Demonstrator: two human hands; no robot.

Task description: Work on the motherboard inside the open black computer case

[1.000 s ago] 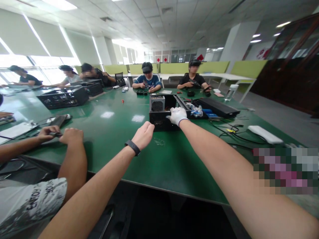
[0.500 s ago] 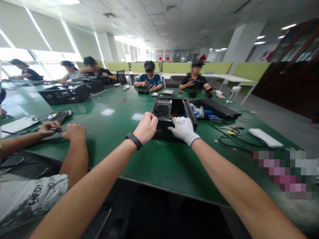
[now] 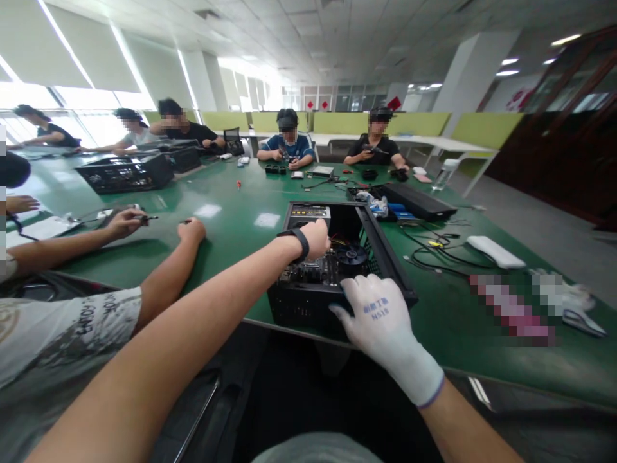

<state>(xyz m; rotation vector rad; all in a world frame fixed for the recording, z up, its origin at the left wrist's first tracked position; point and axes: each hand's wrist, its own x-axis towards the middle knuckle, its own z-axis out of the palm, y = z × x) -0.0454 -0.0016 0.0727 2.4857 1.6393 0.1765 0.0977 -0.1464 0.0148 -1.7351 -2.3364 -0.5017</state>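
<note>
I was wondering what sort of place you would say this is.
Probably an open-plan office used as a computer workshop: there is an opened computer case with its parts showing, a large green table and lime-green desk partitions beyond.

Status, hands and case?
Right hand, gloved, on near edge of open computer case. Left hand, bare, over its interior, grasp unclear. Left wrist blocks some view.

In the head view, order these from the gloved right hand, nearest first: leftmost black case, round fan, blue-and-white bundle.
1. Round fan: inside the open computer case, just beyond the right hand.
2. Blue-and-white bundle: behind that case.
3. Leftmost black case: well off to the left.
</note>
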